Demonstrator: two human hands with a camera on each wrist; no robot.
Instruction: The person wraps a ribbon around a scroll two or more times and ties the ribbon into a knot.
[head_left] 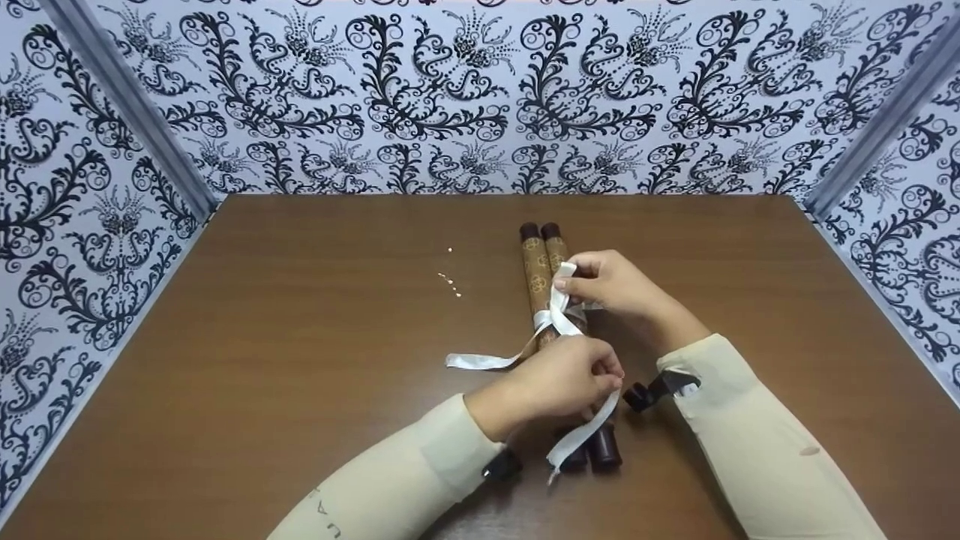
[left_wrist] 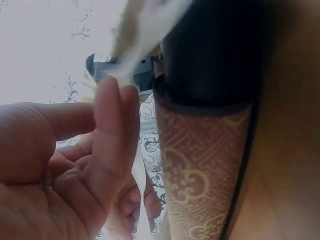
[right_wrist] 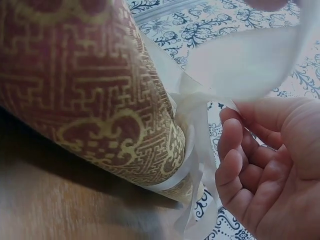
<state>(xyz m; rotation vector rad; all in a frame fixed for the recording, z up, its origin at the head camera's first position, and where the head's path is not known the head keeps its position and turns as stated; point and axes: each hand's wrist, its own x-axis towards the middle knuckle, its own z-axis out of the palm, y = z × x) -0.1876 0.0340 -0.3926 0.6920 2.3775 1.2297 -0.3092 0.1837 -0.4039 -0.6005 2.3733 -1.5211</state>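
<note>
A scroll (head_left: 536, 281) rolled in from both sides lies lengthwise on the table, in gold and reddish-brown patterned fabric with dark end knobs (head_left: 606, 450). White ribbon (head_left: 556, 319) circles its middle and crosses over itself on top. My right hand (head_left: 619, 289) pinches an upright fold of this ribbon between thumb and fingertips, just beyond the crossing. Nearer to me, my left hand (head_left: 555, 379) reaches across the scroll and pinches another length of ribbon, whose tail (head_left: 581, 439) hangs over the near knobs. In the right wrist view, the ribbon (right_wrist: 240, 60) bows into a wide curve.
One loose ribbon end (head_left: 480, 362) stretches left over the brown table (head_left: 300, 322). Small white specks (head_left: 450, 282) lie left of the scroll. Black-and-white patterned walls (head_left: 480, 97) enclose the table's back and sides.
</note>
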